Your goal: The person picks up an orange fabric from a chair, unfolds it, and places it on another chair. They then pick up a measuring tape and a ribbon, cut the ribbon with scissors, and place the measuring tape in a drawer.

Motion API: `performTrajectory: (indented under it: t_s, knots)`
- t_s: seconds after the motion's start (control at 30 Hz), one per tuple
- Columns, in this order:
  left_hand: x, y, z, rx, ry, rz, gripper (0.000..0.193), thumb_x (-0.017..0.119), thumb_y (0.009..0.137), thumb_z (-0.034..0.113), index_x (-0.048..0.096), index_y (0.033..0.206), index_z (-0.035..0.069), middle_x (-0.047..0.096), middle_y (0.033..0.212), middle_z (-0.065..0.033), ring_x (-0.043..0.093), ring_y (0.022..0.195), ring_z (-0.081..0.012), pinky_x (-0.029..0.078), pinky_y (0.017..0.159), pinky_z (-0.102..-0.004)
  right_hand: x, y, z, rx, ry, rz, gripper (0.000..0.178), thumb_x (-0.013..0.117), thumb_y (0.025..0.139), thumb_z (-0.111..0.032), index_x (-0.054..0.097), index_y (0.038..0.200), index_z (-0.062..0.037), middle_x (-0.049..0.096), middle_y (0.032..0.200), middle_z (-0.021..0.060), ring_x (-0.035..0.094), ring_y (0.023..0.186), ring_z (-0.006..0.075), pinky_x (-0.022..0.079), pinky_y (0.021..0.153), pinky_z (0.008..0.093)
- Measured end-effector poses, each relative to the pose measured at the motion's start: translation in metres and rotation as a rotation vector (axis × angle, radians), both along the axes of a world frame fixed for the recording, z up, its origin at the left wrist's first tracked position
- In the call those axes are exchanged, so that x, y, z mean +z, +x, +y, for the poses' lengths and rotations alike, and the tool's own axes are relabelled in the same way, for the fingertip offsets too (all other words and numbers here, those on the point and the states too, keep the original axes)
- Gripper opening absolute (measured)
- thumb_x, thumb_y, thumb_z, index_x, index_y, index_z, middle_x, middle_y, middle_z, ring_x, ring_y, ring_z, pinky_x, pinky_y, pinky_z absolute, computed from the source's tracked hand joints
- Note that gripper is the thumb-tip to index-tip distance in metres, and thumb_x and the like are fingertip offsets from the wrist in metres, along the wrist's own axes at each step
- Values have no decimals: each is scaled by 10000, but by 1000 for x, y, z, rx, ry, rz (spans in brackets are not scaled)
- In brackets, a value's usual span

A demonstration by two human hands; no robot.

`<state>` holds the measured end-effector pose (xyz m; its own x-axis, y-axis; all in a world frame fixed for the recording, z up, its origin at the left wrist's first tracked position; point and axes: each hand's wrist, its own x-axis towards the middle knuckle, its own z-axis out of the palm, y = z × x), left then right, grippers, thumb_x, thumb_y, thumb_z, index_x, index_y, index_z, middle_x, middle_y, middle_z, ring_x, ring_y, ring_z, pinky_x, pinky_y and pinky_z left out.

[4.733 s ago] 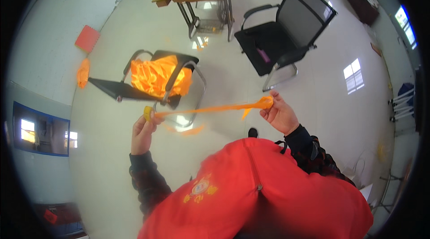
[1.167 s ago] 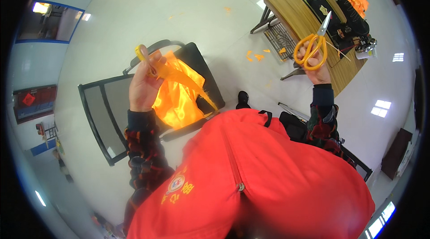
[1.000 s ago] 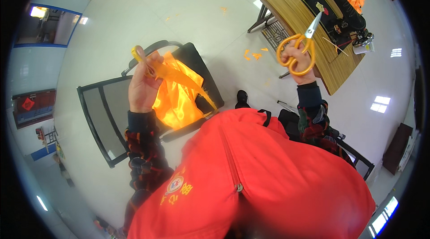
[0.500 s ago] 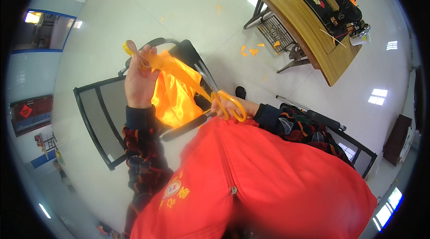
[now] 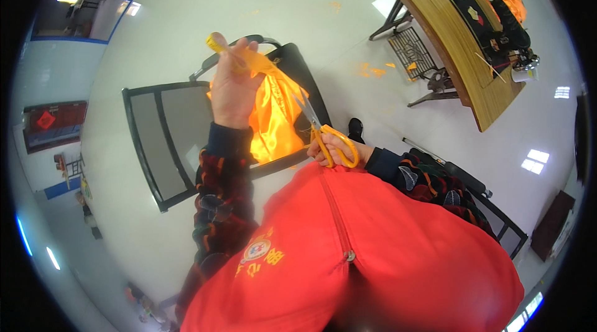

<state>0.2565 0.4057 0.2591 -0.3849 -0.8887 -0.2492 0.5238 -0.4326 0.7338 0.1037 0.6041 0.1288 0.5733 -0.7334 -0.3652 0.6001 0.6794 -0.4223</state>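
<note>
My left hand [image 5: 235, 94] is raised and closed on an orange cloth strip [image 5: 266, 66]. A looped yellow band [image 5: 217, 41] sticks up at its fingertips; I cannot tell exactly what it is. The strip slants right and down to the parted blades of the scissors [image 5: 309, 112]. My right hand [image 5: 329, 150] grips their yellow-orange handles, close in front of the red apron [image 5: 385, 226]. Shiny orange fabric [image 5: 273, 114] hangs below the strip, over a dark chair seat. Some fingers of my left hand are hidden behind the cloth.
A dark-framed chair with a grey mesh panel [image 5: 177, 127] stands at the left. A wooden table [image 5: 457, 40] at the upper right bears a black sewing machine [image 5: 507, 30]. Orange scraps [image 5: 376, 72] lie on the floor near its treadle [image 5: 410, 49].
The whole scene has shifted rightward in the picture. The scissors, blurred before, now show plainly with blades apart at the strip. The strip's lower end no longer reaches down to my right hand.
</note>
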Motion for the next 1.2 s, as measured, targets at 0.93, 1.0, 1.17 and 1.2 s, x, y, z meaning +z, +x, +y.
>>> performTrajectory:
  t_s: [0.93,1.0,1.17,1.2]
  knots:
    - [16,48,49,59,34,51,270,371,982,290,549,1082,114,523,1226,-19,454,1188,-206,413,918,-475,39,39,-48,-34,25,-26,610,302,879,-670,442,760,-88,472,633,46,407,452,111,353,446,244]
    - [18,51,51,34,23,109,332,375,982,303,546,1138,66,558,1080,-38,472,1162,-210,411,914,-443,40,38,-48,-14,-45,6,589,310,890,-650,436,754,-91,454,596,42,387,427,108,335,417,238]
    - [23,58,54,0,2,125,317,384,977,299,553,1127,77,560,1118,-39,476,1151,-206,408,918,-434,39,37,-48,-26,-28,68,523,347,915,-584,430,748,-96,432,562,33,366,406,100,321,389,231]
    - [24,61,53,-9,-7,112,280,392,974,291,567,1077,98,540,1165,-22,463,1168,-202,408,922,-445,37,36,-49,-32,-2,62,495,385,913,-565,432,752,-100,432,565,28,367,405,98,319,386,229]
